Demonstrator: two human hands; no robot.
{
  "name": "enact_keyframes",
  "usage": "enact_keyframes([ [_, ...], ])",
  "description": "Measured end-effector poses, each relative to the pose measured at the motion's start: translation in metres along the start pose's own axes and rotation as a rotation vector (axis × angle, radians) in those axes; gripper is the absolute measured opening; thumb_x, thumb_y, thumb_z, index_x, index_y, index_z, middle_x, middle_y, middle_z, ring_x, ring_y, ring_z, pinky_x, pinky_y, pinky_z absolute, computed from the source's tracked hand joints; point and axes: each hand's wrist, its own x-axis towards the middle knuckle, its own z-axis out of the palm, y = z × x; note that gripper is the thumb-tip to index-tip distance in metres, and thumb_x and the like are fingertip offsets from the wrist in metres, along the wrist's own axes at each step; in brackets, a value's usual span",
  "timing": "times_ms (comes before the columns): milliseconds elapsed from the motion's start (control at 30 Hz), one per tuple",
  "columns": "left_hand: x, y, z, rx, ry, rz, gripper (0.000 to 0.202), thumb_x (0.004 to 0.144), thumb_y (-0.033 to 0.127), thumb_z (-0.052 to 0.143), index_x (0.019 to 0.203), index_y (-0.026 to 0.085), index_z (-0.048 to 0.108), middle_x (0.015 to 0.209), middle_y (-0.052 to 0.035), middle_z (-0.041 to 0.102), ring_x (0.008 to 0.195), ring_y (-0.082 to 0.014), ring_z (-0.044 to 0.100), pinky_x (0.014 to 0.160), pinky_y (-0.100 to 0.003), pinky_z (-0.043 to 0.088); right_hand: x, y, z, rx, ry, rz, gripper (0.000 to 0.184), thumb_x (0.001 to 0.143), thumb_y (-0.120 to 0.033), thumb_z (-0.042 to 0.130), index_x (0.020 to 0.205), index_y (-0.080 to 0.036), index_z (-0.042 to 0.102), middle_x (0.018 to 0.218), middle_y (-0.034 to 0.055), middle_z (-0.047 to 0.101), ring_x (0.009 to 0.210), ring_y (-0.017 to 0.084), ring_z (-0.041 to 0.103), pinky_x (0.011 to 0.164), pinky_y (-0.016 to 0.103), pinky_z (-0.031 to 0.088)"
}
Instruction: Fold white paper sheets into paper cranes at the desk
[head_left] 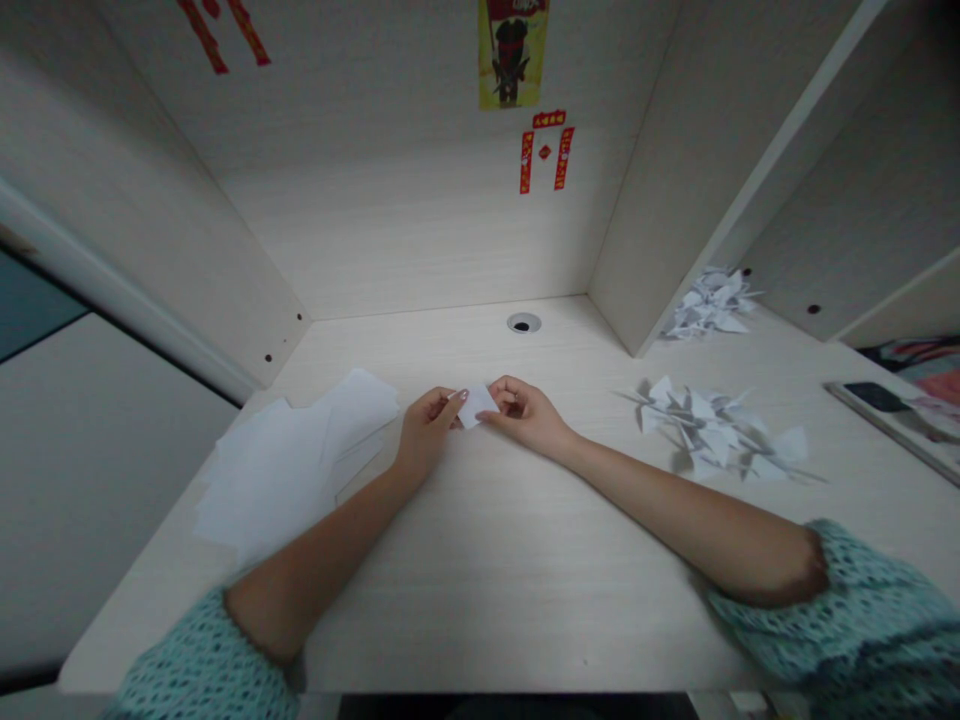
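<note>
At the left of the pale worktop (465, 590), loose white sheets (274, 465) lie in an uneven, overlapping spread, with the left forearm reaching across their near edge. Just right of them, the left hand (431, 430) is closed in a pinch on a small white paper piece (478, 402), its thumb on top and the other fingers curled in. This piece sits between the two hands, near the middle of the worktop. The right hand (529, 412) grips its right side, thumb at the lower edge, fingers bent in a loose curve. Behind the hands is a round cable hole (523, 323). Farther right lies a scattered cluster of pointed folded papers (709, 430); beyond it, beside an upright panel (675, 200), sits another heap of folded papers (712, 303).
</note>
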Motion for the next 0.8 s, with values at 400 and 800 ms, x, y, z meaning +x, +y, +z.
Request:
enact_keyframes([
  [400,-0.0018,-0.0014,0.0013,0.071,-0.110,0.033,0.029,0.082,0.045,0.056,0.079,0.017,0.062,0.066,0.0017,0.061,0.062,-0.0117,0.055,0.058,-0.022,0.039,0.0004,-0.0038,0.0002,0.076,0.137,-0.013,0.031,0.074,-0.036,0.068,0.099,-0.021,0.060,0.075,-0.0007,0.059,0.057,0.010,0.051,0.052,0.023,0.037],
  [800,-0.0003,-0.0040,-0.0007,-0.128,0.026,-0.018,0.064,0.077,0.040,0.065,0.134,0.020,0.042,0.082,-0.0027,0.071,0.077,-0.0149,0.066,0.068,-0.024,0.050,0.0012,-0.0038,-0.0029,-0.050,0.139,-0.110,0.039,0.068,-0.036,0.076,0.104,-0.023,0.072,0.086,0.0035,0.060,0.069,0.012,0.054,0.066,0.028,0.045],
])
